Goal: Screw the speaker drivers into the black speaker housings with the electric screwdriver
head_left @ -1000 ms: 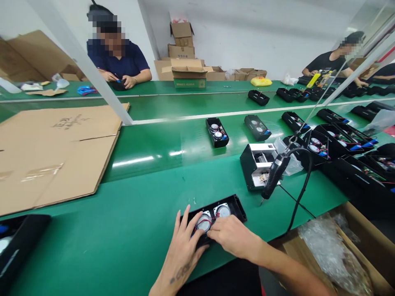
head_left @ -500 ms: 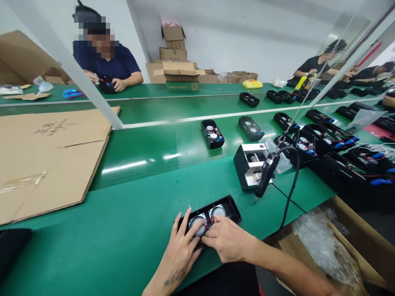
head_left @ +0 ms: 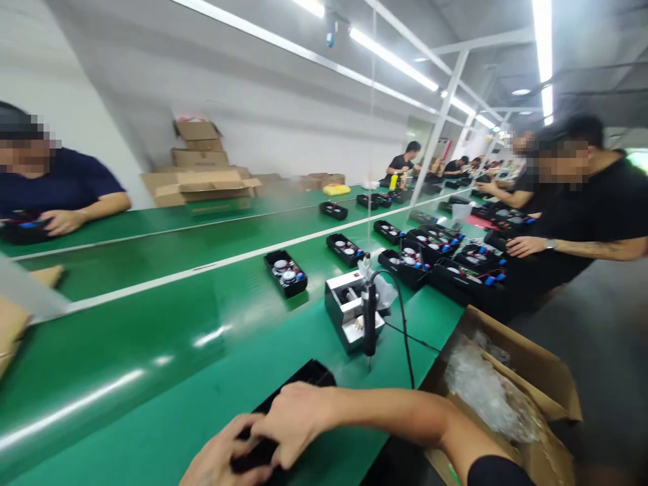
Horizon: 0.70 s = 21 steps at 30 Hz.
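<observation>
I'm curling my left hand (head_left: 220, 452) and right hand (head_left: 298, 413), fingers half-bent, fingertips too blurred to tell what they're gripping. The black case (head_left: 316, 372) is lying right under them, far end poking out past the right hand. The powered screwdriver (head_left: 370, 317) is hanging near that end, a small machine (head_left: 339, 310) sitting just behind.

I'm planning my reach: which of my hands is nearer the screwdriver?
Right. Your right hand is left of the screwdriver and closer to you, at the black case; your left hand is farther left, at the same case.
</observation>
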Motion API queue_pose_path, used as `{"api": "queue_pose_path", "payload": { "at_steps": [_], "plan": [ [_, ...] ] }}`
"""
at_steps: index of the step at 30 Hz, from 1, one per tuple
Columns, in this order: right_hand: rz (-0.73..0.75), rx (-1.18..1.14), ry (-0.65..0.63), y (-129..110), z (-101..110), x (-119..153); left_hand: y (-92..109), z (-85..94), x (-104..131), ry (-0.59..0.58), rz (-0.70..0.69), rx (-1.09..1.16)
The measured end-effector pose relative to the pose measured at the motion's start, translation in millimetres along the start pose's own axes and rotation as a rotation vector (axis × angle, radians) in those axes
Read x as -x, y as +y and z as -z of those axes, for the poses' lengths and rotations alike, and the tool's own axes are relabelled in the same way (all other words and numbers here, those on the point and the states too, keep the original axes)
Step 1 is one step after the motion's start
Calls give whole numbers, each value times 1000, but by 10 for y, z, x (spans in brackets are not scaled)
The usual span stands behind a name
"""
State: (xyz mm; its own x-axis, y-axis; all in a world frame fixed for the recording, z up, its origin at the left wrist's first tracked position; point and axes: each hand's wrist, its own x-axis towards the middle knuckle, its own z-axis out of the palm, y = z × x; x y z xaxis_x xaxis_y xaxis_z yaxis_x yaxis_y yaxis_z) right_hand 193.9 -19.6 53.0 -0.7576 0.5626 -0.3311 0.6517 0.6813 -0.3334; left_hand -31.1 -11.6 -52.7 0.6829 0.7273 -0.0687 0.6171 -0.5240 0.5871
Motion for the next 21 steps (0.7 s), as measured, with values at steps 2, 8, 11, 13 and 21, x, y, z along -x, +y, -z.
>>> {"api": "queue_pose_path", "payload": {
  "at_steps": [2,8,11,13,21],
  "plan": [
    [-6,-20,-30,21,70,-4,342,250,-14,-122,165,128],
    [16,-81,-8,134,-35,-2,604,365,-69,-174,309,260],
    [-16,-81,8,103,-87,23,572,314,-28,-173,310,287],
    [-30,-70,12,77,-104,32,576,301,-9,-175,292,300],
    [7,-59,11,136,-104,63,611,294,16,-161,282,278]
  ]
}}
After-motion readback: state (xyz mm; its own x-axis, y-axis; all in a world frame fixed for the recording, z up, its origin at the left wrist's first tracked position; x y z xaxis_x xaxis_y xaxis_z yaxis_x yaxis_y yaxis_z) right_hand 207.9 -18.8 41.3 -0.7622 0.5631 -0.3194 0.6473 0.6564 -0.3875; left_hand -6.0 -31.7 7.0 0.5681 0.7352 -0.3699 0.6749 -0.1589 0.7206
